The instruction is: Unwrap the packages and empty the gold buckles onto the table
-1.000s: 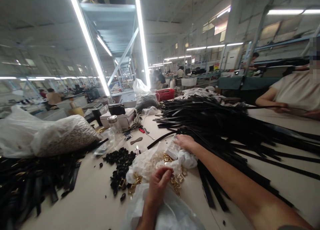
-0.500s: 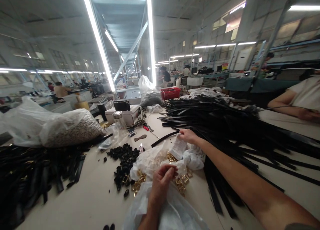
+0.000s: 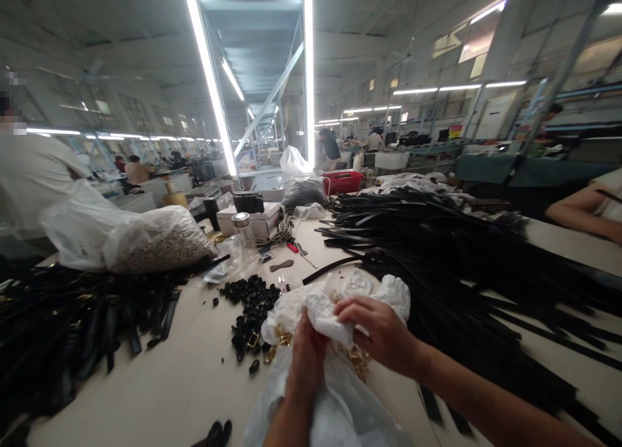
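Note:
White crumpled wrapping lies over a pile of gold buckles at the front middle of the table. My left hand is against the wrapping's near side, its fingers partly behind the white material; what they hold, if anything, is hidden. On the right, my right hand has its fingers curled around the edge of the same wrapping. A pale plastic bag spreads below both hands. Small black loops are heaped just left of the wrapping.
Black straps cover the right side, and more strap pieces lie left. Behind them sits a filled plastic bag. A bottle, a white box and a red basket stand farther back. People are at both sides.
My right hand has come from the wrapping's far edge down beside my left hand, and the wrapping now covers more of the buckles. A person has appeared at the left. The view has shifted.

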Available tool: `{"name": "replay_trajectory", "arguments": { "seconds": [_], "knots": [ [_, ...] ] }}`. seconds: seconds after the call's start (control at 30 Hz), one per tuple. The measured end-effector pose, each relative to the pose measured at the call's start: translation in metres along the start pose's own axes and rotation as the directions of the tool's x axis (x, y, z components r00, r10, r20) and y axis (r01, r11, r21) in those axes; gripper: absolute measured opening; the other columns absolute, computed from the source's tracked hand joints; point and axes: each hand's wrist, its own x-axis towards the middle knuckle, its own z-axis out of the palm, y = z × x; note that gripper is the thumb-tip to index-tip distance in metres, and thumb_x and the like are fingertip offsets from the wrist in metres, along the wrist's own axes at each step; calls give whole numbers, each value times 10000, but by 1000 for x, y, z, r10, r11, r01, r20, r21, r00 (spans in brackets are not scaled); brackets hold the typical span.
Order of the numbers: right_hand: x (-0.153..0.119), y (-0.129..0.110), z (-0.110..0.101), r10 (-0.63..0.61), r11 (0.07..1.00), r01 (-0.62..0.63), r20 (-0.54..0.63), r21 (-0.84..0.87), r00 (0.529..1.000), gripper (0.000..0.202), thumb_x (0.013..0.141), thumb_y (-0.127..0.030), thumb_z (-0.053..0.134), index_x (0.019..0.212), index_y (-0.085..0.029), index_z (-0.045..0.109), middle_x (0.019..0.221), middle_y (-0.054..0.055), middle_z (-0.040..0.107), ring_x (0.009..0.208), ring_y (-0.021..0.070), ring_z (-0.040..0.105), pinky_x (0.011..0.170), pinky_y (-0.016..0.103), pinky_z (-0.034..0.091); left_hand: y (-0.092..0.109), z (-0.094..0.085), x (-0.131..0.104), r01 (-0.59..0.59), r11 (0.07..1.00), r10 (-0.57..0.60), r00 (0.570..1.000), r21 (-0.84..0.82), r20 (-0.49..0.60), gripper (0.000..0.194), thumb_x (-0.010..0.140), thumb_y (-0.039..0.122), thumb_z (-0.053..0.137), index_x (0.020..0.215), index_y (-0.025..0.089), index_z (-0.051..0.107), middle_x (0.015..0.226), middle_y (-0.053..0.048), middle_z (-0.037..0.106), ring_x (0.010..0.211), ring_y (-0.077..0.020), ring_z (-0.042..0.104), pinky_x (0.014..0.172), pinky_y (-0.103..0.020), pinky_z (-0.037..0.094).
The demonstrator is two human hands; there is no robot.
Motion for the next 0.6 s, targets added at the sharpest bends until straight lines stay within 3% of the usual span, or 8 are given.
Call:
{"name": "replay_trajectory", "arguments": {
  "seconds": [0.1, 0.2, 0.33, 0.4, 0.5, 0.53, 0.6],
  "knots": [
    [-21, -5, 10, -109, 987, 125, 149, -99, 983, 219, 872, -40, 456, 926, -206, 588, 973, 34, 706, 962, 163, 656, 933, 328, 494, -5, -8, 2, -34, 999, 34, 998, 10, -55, 359, 741, 480, 742, 865, 149, 675, 818, -55, 697, 747, -196, 629, 700, -297, 500],
    [-32, 1, 8, -128, 972, 162, 198, -168, 972, 216, 925, -65, 427, 937, -200, 596, 998, 33, 711, 1012, 150, 658, 1009, 331, 462, -7, -12, 4, -44, 998, 48, 994, 38, -96, 293, 648, 317, 779, 861, 187, 626, 725, 1, 654, 652, -160, 594, 609, -260, 460],
    [-39, 7, -3, -20, 974, 63, 196, -216, 980, 177, 931, -117, 468, 960, -213, 614, 1058, 34, 710, 1051, 164, 652, 1038, 354, 435, -6, -7, 4, -57, 993, 74, 981, 100, -181, 290, 567, 213, 717, 822, 189, 583, 642, 43, 595, 539, -115, 523, 541, -230, 406],
    [-40, 6, -4, 91, 971, -45, 185, -237, 978, 165, 894, -255, 585, 1050, -210, 616, 1122, 78, 692, 1077, 219, 643, 1029, 401, 445, -5, -3, 4, -75, 983, 109, 972, 168, -209, 262, 545, 193, 668, 794, 180, 587, 626, 43, 588, 523, -111, 500, 521, -227, 389],
    [-38, -1, 5, 200, 952, -152, 166, -264, 966, 687, 741, -544, 741, 1277, -168, 531, 1257, 168, 630, 1170, 327, 589, 1070, 510, 401, -6, -1, 5, -95, 959, 165, 954, 268, -251, 265, 513, 173, 610, 777, 175, 604, 600, 43, 583, 499, -111, 478, 485, -225, 367],
    [-35, -4, 11, 220, 947, -174, 154, -270, 963, 792, 706, -579, 758, 1323, -155, 498, 1287, 183, 611, 1198, 346, 567, 1081, 527, 384, -6, -2, 5, -101, 953, 180, 948, 286, -262, 275, 496, 162, 604, 771, 174, 608, 594, 44, 583, 494, -112, 476, 477, -226, 365],
    [-28, -9, 22, 277, 933, -236, 124, -271, 953, 782, 730, -485, 761, 1367, -141, 464, 1325, 183, 587, 1241, 345, 532, 1084, 513, 383, -6, -3, 6, -117, 944, 204, 941, 307, -271, 285, 468, 135, 604, 750, 172, 612, 597, 40, 593, 505, -118, 488, 478, -227, 377]
  ]
}}
